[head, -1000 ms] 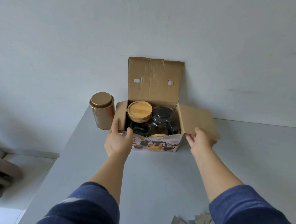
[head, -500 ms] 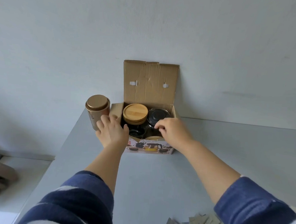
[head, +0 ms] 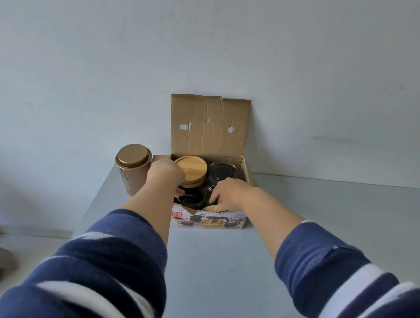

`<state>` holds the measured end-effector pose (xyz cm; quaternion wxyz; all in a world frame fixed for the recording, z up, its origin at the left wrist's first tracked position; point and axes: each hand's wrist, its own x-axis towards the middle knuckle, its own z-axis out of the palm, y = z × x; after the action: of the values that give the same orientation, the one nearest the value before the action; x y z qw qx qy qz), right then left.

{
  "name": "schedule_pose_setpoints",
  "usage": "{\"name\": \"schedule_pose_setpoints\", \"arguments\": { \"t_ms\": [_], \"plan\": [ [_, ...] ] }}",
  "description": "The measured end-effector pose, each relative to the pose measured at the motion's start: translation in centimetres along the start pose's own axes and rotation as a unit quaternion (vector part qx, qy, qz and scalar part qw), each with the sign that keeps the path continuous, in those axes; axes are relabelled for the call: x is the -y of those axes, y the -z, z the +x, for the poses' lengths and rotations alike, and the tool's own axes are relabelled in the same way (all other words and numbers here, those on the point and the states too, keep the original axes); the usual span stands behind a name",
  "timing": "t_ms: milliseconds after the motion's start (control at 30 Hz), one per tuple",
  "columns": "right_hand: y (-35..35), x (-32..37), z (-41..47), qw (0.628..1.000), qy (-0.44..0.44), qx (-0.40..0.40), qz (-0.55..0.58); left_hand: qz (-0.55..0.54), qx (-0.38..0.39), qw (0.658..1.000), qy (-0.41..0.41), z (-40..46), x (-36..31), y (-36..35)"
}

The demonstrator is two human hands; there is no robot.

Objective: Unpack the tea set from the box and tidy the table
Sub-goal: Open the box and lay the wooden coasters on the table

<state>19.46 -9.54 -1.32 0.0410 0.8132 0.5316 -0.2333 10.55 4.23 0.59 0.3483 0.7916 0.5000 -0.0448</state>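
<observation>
Against the wall at the back of the grey worktop (head: 221, 270), the cardboard box (head: 209, 129) stands with its lid flap up, the tea set inside it — a bamboo-lidded jar (head: 191, 168) and a dark-lidded glass pot (head: 221, 174). Both hands reach in: the left hand (head: 164, 178) curls its fingers by the jar, the right hand (head: 227, 193) curls around something near the front wall, grips hidden. A copper tin (head: 132, 168) sits left of the box. Front-panel print shows teaware; its lettering is unreadable.

One cardboard box (head: 208, 131), one copper tin (head: 132, 169), one bamboo lid (head: 191, 168), one black lid (head: 223, 172), two hands
</observation>
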Motion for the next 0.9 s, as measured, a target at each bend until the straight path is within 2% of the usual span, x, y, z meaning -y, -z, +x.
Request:
{"name": "schedule_pose_setpoints", "arguments": {
  "t_ms": [67, 167, 233, 333, 433, 667, 900],
  "plan": [
    [0.1, 0.2, 0.1, 1.0, 0.02, -0.009, -0.022, 0.001, 0.041, 0.999, 0.033, 0.4, -0.4, 0.5],
    [-0.3, 0.8, 0.7, 0.998, 0.021, 0.003, -0.063, -0.11, 0.092, 0.987, 0.074, 0.9, -0.1, 0.0],
    [-0.4, 0.9, 1.1, 0.996, -0.001, 0.027, -0.09, -0.192, 0.09, 0.973, 0.087, 0.7, 0.3, -0.7],
    [-0.1, 0.9, 1.3, 0.994, -0.014, 0.052, -0.098, -0.243, 0.096, 0.959, 0.11, 0.3, 0.8, -1.2],
    [0.2, 1.1, 1.3, 0.991, -0.01, 0.057, -0.117, -0.308, 0.043, 0.945, 0.096, 1.1, 1.0, -1.6],
    [-0.1, 0.9, 0.7, 0.993, -0.026, 0.026, -0.114, -0.405, 0.003, 0.912, 0.067, 1.4, 2.5, -2.1],
    [-0.2, 1.0, -0.6, 0.971, 0.017, -0.103, -0.216, -0.453, 0.001, 0.887, 0.085, 0.7, 2.8, -1.7]
  ]
}}
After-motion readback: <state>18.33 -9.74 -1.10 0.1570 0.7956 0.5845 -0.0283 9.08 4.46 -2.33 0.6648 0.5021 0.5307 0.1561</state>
